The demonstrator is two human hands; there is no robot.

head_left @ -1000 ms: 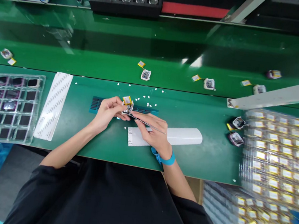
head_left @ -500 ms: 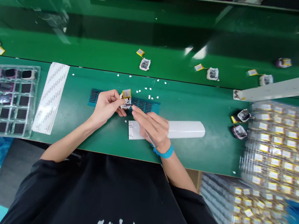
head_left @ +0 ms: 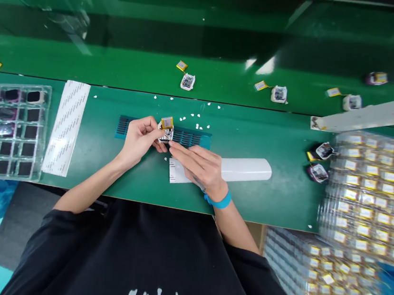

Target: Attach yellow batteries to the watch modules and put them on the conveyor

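White-cased module (head_left: 166, 136) in your left hand (head_left: 141, 139), and it's over the middle of the tabletop (head_left: 283, 201), between the near and far edges! Your left thumb and fingers pinch it by its left side, with the yellow-edged battery (head_left: 166, 123) sitting up at its far side. Your right hand (head_left: 202, 166) comes in from the right, fingers straight and bunched narrow around a slim metal tool (head_left: 198, 184), mostly hidden beneath them. Your fingertips are right by the module's near-right corner; whether they touch it, can't tell from here. Behind your hands runs the teal slotted strip (head_left: 198, 140); the glossy white sheet (head_left: 246, 170) lies partly under your right hand. White bits (head_left: 193, 115) dot the tabletop toward its far edge. Over at the tabletop's left end, you've got the printed strip (head_left: 65, 129) beside the clear tray (head_left: 44, 143).
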